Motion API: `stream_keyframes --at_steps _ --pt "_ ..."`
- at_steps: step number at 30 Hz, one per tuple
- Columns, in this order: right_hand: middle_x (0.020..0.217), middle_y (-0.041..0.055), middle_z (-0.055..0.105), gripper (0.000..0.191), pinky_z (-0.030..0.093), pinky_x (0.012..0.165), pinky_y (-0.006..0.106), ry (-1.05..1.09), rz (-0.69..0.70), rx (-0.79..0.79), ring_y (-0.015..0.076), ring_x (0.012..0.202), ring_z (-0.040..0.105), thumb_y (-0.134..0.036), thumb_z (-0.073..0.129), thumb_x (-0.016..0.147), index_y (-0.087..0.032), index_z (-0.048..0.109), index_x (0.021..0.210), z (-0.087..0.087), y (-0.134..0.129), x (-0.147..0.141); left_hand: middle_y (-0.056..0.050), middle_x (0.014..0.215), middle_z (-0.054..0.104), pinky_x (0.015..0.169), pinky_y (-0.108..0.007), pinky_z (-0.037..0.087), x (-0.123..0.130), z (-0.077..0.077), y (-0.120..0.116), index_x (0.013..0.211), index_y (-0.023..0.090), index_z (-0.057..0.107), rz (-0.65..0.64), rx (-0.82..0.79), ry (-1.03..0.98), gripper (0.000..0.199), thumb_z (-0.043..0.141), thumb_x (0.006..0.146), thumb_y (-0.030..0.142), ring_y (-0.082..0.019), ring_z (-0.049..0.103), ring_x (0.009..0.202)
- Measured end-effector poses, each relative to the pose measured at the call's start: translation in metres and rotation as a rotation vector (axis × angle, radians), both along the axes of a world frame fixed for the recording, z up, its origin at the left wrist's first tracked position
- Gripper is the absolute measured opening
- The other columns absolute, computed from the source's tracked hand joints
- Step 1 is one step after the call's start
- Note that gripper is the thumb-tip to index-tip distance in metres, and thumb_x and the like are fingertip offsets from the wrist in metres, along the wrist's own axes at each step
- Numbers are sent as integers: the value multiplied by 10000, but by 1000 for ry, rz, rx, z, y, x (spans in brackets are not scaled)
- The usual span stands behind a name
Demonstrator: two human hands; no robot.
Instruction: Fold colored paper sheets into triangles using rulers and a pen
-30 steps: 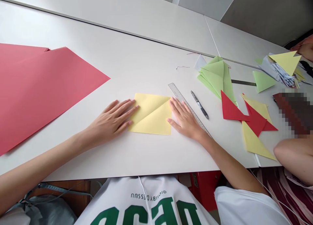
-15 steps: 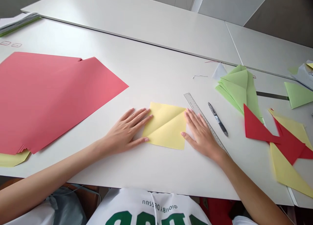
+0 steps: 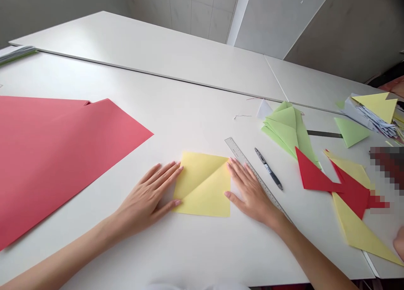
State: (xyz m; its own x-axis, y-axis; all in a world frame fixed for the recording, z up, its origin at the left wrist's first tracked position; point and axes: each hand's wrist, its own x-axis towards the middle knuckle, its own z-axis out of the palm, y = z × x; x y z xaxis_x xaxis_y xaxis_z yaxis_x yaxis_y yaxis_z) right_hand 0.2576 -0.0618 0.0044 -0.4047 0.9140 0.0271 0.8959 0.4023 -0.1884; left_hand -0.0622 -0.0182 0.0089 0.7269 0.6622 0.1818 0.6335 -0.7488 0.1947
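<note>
A yellow square of paper (image 3: 203, 184) with a diagonal crease lies flat on the white table. My left hand (image 3: 151, 197) rests palm down at its left edge, fingers extended, thumb and fingertips touching the paper. At the right edge my right hand (image 3: 251, 191) lies flat too, its fingertips on the upper right corner and its thumb on the side. A clear ruler (image 3: 235, 147) runs diagonally just beyond my right hand, partly covered by it. Right of the ruler is a dark pen (image 3: 269, 168).
Large red sheets (image 3: 69, 159) cover the left. Folded green papers (image 3: 288, 128), red pieces (image 3: 355, 193) and yellow pieces (image 3: 360, 227) lie at the right. A paper pile (image 3: 369, 117) stands far right. Part of another person's skin (image 3: 400, 241) shows at the right edge.
The camera view has tilted up and shifted right, bringing the paper pile and part of another person into sight. My hands remain flat at the yellow paper's sides.
</note>
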Motion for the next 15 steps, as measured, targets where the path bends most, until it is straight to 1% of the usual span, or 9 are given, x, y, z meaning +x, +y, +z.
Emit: stream_keyframes --at_steps 5,10,15 --pt "1612 73 121 727 164 1220 496 14 -8 -24 218 1490 88 -488 343 990 -181 2 1553 1 0 0 -58 1560 252 1215 -447 135 1 0 -1 1549 238 93 13 10 28 721 391 977 560 -261 307 1419" --pt "1614 66 122 722 163 1225 484 26 -12 -39 207 1492 84 -494 347 987 -173 34 1553 2 -1 0 -56 1565 241 1224 -417 84 1 1 -2 1547 216 121 15 12 44 696 392 985 526 -247 281 1431" --pt "1612 60 142 718 165 1226 483 40 -15 -41 206 1491 93 -497 360 983 -179 58 1551 4 -1 0 -59 1569 230 1227 -413 46 2 -1 -1 1546 190 129 19 17 47 671 373 998 490 -246 245 1445"
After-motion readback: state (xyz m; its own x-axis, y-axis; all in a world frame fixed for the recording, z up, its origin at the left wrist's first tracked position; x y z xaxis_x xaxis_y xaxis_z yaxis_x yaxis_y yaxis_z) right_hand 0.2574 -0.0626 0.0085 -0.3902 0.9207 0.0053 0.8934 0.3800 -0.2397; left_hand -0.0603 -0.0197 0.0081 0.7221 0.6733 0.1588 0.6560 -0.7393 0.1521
